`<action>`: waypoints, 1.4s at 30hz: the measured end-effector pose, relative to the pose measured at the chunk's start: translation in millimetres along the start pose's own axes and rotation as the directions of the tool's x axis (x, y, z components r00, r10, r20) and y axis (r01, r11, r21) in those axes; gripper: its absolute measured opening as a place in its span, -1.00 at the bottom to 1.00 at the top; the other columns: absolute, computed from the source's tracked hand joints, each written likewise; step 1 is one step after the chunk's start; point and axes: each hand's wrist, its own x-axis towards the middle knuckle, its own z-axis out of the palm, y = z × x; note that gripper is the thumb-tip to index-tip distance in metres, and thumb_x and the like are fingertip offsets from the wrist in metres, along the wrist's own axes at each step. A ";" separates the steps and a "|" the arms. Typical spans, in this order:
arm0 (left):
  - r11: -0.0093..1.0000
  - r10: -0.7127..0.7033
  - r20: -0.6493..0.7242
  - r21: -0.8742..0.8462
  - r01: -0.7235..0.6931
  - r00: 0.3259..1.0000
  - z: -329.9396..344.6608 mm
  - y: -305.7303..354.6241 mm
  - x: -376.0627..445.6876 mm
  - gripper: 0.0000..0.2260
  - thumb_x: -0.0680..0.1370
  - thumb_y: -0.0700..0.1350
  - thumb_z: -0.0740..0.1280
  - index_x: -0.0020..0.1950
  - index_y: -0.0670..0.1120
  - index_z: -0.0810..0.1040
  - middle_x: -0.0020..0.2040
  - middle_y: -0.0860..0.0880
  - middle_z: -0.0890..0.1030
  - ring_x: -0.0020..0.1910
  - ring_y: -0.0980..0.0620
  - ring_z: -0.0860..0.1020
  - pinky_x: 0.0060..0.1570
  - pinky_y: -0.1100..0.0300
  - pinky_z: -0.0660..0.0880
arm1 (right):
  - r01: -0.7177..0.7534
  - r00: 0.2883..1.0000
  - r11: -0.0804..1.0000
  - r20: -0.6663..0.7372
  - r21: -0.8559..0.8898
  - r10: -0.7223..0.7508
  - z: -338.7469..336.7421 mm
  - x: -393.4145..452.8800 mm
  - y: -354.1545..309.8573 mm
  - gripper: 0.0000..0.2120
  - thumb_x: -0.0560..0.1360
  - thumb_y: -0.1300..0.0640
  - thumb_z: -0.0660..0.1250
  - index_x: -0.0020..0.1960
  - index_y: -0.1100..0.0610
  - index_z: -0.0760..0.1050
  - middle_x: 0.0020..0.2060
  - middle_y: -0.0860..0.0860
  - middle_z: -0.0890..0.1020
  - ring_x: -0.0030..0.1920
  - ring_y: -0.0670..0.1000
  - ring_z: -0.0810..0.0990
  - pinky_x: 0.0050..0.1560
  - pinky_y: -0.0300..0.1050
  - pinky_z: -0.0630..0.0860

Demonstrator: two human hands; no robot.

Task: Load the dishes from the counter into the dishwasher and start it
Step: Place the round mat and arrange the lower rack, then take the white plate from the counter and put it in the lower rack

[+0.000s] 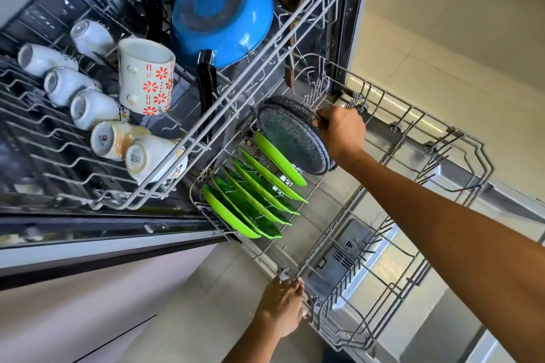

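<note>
1. So, the bit that matters: the right hand (339, 131) is at the far end of the lower rack (413, 244), its fingers curled over the top edge of a dark speckled plate (292, 134). It looks like two stacked together, can't say for sure. The plate stands on edge, slightly tilted, just behind the row of green plates (259, 194).

2. The plate's flat faces run parallel to the green ones, so its long line goes across the rack, same as its neighbours. The fingers are on the upper right rim, and the tines are straight below. I'd guess the next move is just down and let go, no turning needed.

3. The left hand (283, 306) is at the near edge of that rack, fingers wrapped over the wire rim, steadying it I think. It's well apart from the plate, so the right hand is the only one in reach.

4. The green plates fill the slots from the near-left side back towards the speckled one. The closest green one sits just beside it; I can't tell whether they touch.

5. The upper rack (165, 186) is pulled out over part of the lower one, holding white cups (94, 107), a flowered mug (146, 76) and two blue pots (221, 18). It overhangs close to the plate's left side, so lifting there could clip it.

6. My read: the right half of the lower rack looks free, and the door's detergent box (342, 253) shows through the wires.
</note>
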 end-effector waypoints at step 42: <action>0.953 -0.302 -0.858 -0.275 0.125 0.415 -163.5 101.5 -369.4 -0.63 0.52 -0.01 0.14 0.07 -0.17 0.64 0.05 -0.12 0.66 -0.03 -0.06 0.61 -0.09 0.18 0.52 | 0.474 0.880 0.842 -0.114 0.257 -0.461 -262.5 -271.6 -174.5 -0.86 0.49 0.20 0.32 -0.01 0.11 0.63 -0.11 0.01 0.69 -0.18 0.08 0.66 -0.23 -0.01 0.60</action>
